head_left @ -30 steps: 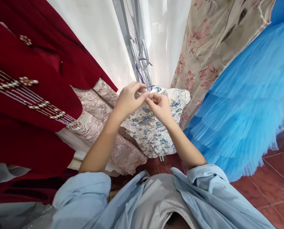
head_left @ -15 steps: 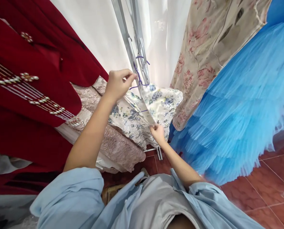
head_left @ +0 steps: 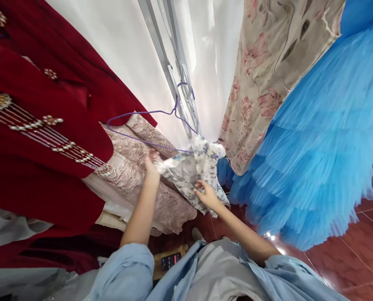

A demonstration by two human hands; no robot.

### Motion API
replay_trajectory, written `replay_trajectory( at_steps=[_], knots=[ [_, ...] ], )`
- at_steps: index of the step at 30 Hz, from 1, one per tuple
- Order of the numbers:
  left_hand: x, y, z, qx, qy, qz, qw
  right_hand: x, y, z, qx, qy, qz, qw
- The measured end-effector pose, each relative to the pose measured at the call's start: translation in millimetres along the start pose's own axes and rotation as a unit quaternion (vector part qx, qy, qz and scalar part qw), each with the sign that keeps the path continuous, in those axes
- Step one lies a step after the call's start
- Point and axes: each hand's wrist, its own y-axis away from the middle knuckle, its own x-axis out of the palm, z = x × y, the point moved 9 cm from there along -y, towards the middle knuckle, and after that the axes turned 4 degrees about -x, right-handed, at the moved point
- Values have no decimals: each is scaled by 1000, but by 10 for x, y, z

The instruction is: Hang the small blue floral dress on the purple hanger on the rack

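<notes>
A white dress point(head_left: 186, 175) with blue flowers hangs low in front of me, its neck gaping. My left hand point(head_left: 152, 162), somewhat blurred, is closed on the dress's left shoulder edge. In front of the dress's right side is my right hand point(head_left: 208, 195), thumb and forefinger apart at the cloth. A purple wire hanger point(head_left: 142, 112) hooks onto the grey metal stand point(head_left: 164, 50). The hanger's left arm is bare and sticks out to the left, while its right end runs down behind the dress's right shoulder.
Dark red gowns with beading point(head_left: 64, 96) and a pink brocade dress point(head_left: 126, 154) hang at left. On the right hang a beige floral dress point(head_left: 252, 83) and a blue tulle gown point(head_left: 305, 138). White curtain point(head_left: 111, 33) backs the stand; red tiles point(head_left: 346, 255) cover the floor.
The dress has dropped lower, and the hanger's left arm now shows bare. My left hand has come down from near the hanger's hook to the dress's shoulder; my right fingers have spread.
</notes>
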Motion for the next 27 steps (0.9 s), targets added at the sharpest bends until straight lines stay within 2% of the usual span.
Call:
replay_trajectory(
  at_steps=[1,2,4,6,8,11,14,15,16,18,20,23,25,27],
  knots=[
    [141,201,302,-47,-16,18,999,69,-11,143,-38,-23,23,999],
    [306,412,538,-67,-37,49,996,126,-14,273,-68,-48,49,995],
    [659,822,824,-42,-120,139,982,167,-1,442,-84,-92,100,987],
    [966,1204,967,17,-217,254,943,63,36,498,-53,-109,145,982],
    [1124,1526,1097,42,-284,363,887,-198,101,540,-21,-104,184,977],
    [1034,1844,1355,-25,-321,463,826,-815,163,763,-39,-87,204,974],
    [736,2070,1628,-142,-355,497,779,-1483,26,1101,-89,-53,157,982],
    [632,2110,1663,-167,-362,490,775,-1683,-79,1208,-104,-42,126,986],
    [535,2124,1660,-186,-364,473,780,-1865,-209,1307,-118,-32,89,988],
    [369,2077,1535,-199,-354,423,810,-2134,-519,1469,-144,-25,20,989],
    [235,1976,1294,-185,-345,374,841,-2193,-857,1568,-162,-44,-4,986],
    [44,1800,830,-127,-370,335,857,-1888,-1308,1562,-138,-112,50,983],
    [-124,1670,507,-87,-407,314,853,-1599,-1485,1494,-97,-160,92,978],
    [-299,1523,163,-39,-460,289,839,-1410,-1551,1450,-76,-191,112,972]
  ],
)
